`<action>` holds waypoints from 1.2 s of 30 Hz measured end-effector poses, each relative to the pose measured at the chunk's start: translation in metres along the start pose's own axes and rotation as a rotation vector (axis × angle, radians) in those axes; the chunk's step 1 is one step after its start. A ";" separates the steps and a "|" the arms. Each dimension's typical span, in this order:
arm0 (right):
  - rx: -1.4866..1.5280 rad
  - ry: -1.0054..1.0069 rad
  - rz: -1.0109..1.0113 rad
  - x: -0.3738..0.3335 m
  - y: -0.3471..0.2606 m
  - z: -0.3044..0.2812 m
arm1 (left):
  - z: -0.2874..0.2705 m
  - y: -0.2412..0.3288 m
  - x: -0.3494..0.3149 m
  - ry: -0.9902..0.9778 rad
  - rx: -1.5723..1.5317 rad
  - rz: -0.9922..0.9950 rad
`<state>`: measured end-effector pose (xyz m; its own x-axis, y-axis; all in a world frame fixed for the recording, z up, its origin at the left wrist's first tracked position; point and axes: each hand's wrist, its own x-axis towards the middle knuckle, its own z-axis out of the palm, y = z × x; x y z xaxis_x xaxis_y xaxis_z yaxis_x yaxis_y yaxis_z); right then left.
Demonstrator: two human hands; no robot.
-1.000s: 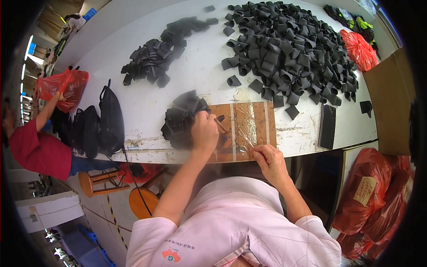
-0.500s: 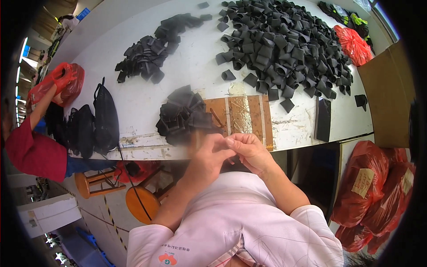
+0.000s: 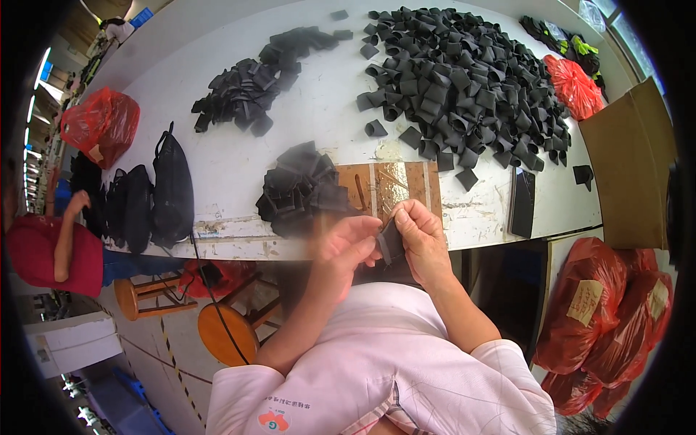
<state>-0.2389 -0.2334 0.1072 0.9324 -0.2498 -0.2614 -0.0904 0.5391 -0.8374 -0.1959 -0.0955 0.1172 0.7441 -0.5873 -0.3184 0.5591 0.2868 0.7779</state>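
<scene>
One white worktable [image 3: 326, 109] fills the middle of a workroom, its near edge curving just in front of the wearer; on a clock face centred on the view, twelve is the table's far side. At nine o'clock one co-worker [image 3: 54, 254] in a red top stands by the table, and towards ten sits one red plastic bag [image 3: 105, 127]. At least three black bags [image 3: 172, 192] line up at nine; two wooden stools [image 3: 228, 333] stand on the floor between seven and eight. One smaller heap [image 3: 239, 94] of dark pieces, too many to count, spreads between ten and eleven, with another, the near heap [image 3: 301, 188], at ten.

The left hand [image 3: 344, 250], partly blurred, has thumb and fingers at the left edge of one black piece [image 3: 394, 239]; whether they grip it, I cannot tell. That piece is at four o'clock, near the centre, and the right hand [image 3: 423, 239] pinches it.

One brown board [image 3: 417, 177] with two pale strips lies between one and two; beyond it spreads one large heap [image 3: 464, 87] of uncounted loops. One black block [image 3: 522, 203] lies at three, and at least three red sacks [image 3: 580, 348] near four.
</scene>
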 end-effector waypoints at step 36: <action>-0.205 -0.029 0.059 0.009 0.013 0.003 | -0.004 0.004 -0.002 0.091 0.328 0.049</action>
<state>-0.2305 -0.2258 0.0953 0.9327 -0.1981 -0.3014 -0.2116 0.3763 -0.9020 -0.1940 -0.0901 0.1194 0.8051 -0.5049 -0.3113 0.3854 0.0464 0.9216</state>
